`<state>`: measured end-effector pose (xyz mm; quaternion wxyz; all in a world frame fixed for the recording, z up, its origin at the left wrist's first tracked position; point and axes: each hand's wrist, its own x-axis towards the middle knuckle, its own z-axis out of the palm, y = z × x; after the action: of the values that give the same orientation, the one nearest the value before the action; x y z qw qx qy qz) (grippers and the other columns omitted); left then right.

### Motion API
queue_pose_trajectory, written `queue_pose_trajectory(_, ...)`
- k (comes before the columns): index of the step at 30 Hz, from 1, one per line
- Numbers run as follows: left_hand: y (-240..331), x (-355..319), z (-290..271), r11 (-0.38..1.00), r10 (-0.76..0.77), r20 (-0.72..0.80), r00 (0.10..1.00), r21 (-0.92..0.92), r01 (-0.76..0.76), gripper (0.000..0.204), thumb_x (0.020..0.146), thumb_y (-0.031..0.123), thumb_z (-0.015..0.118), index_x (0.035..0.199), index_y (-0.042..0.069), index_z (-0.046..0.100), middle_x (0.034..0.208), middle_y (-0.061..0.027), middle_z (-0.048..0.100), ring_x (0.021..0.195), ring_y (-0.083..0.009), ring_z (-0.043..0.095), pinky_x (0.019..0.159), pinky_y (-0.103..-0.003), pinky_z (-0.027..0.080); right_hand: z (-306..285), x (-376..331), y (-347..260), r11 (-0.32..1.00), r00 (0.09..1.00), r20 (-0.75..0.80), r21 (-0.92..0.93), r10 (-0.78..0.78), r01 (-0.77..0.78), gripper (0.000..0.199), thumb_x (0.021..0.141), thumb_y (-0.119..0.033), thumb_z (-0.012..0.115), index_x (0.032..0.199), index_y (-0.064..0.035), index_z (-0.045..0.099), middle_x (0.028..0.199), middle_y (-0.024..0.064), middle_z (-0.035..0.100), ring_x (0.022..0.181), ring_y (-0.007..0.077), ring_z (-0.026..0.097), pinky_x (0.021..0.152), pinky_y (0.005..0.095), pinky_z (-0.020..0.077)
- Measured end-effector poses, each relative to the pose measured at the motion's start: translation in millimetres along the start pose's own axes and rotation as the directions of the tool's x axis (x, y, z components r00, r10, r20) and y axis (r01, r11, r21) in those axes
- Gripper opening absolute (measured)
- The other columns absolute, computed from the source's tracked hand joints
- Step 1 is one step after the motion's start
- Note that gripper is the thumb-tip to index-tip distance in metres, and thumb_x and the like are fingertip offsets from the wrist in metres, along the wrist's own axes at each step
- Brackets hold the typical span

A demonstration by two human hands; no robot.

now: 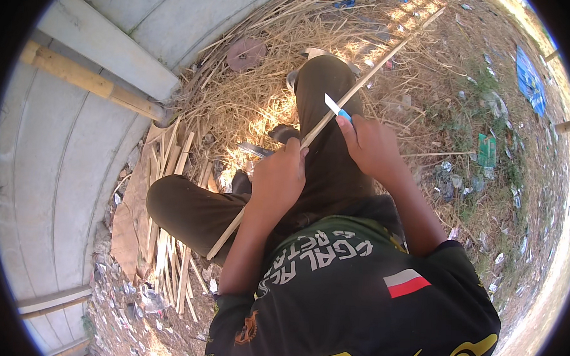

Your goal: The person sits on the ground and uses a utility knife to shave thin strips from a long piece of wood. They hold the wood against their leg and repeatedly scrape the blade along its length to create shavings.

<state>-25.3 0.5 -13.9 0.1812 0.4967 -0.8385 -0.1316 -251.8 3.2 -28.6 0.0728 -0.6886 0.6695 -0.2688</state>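
Note:
A long, thin bamboo strip [392, 54] runs slantwise across my lap, from beside my left forearm up to the far right. My left hand [280, 173] is closed around it near the middle. In my right hand [372, 147] is a utility knife [344, 114] with a blue handle. Its pale blade [331, 104] is out and overlaps the strip in view, just beyond my left hand; I cannot tell whether it touches. My right fingers wrap the handle and hide most of it.
Cut bamboo strips [178, 269] lie in a pile by my left knee, on brown cardboard [129, 219]. Shavings [274, 69] cover the ground ahead, with a round reddish disc [246, 53] among them. A grey wall [43, 186] and a bamboo pole [89, 79] stand at left. Litter and blue plastic [529, 80] lie right.

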Motion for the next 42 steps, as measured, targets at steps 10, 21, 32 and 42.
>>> queue_pose_trajectory(10, -4.0, -29.2, -11.3, 0.996, -0.073, 0.035, 0.997, 0.055, 0.071, 0.023, 0.109, 0.025, 0.056, 0.100, 0.003, 0.055, 0.085, -0.0204, 0.071, 0.073, -0.0428, 0.071, 0.063, -0.053, 0.055, 2.0, 0.5, -5.9, 0.996, 0.995, 0.029, -0.002, 0.091, -0.091, 0.052, 0.111, -0.048, 0.050, 0.082, -0.0056, 0.062, 0.064, 0.0200, 0.062, 0.062, 0.0450, 0.064, 0.056, 0.0550, 0.0475)
queue_pose_trajectory(21, -9.6, -85.9, -26.4, 0.977, -0.208, 0.066, 0.976, 0.052, 0.204, 0.022, 0.108, 0.025, 0.058, 0.104, 0.003, 0.060, 0.089, -0.0180, 0.071, 0.077, -0.0414, 0.070, 0.065, -0.051, 0.055, -0.4, -1.7, -12.5, 0.999, 0.998, 0.066, -0.045, 0.019, -0.016, 0.050, 0.109, -0.051, 0.054, 0.085, -0.0069, 0.062, 0.063, 0.0180, 0.062, 0.060, 0.0436, 0.064, 0.055, 0.0549, 0.0476)
queue_pose_trajectory(32, -22.7, -140.5, -42.6, 0.965, -0.245, 0.031, 0.969, 0.107, 0.241, 0.017, 0.107, 0.021, 0.061, 0.108, 0.004, 0.065, 0.085, -0.0168, 0.072, 0.074, -0.0379, 0.071, 0.062, -0.046, 0.055, 2.5, 0.1, -7.6, 0.999, 0.998, 0.056, -0.027, 0.041, -0.040, 0.051, 0.109, -0.052, 0.051, 0.088, -0.0061, 0.062, 0.063, 0.0190, 0.062, 0.062, 0.0447, 0.064, 0.056, 0.0556, 0.0477)
queue_pose_trajectory(42, -47.1, -195.8, -59.1, 0.949, -0.248, -0.077, 0.966, 0.178, 0.258, 0.019, 0.101, 0.022, 0.073, 0.105, 0.004, 0.067, 0.076, -0.0143, 0.070, 0.062, -0.0354, 0.069, 0.053, -0.044, 0.051, 4.6, -1.8, -16.1, 0.998, 0.998, 0.023, -0.030, 0.057, -0.057, 0.053, 0.110, -0.051, 0.050, 0.088, -0.0050, 0.064, 0.065, 0.0193, 0.063, 0.064, 0.0447, 0.065, 0.059, 0.0555, 0.0486)
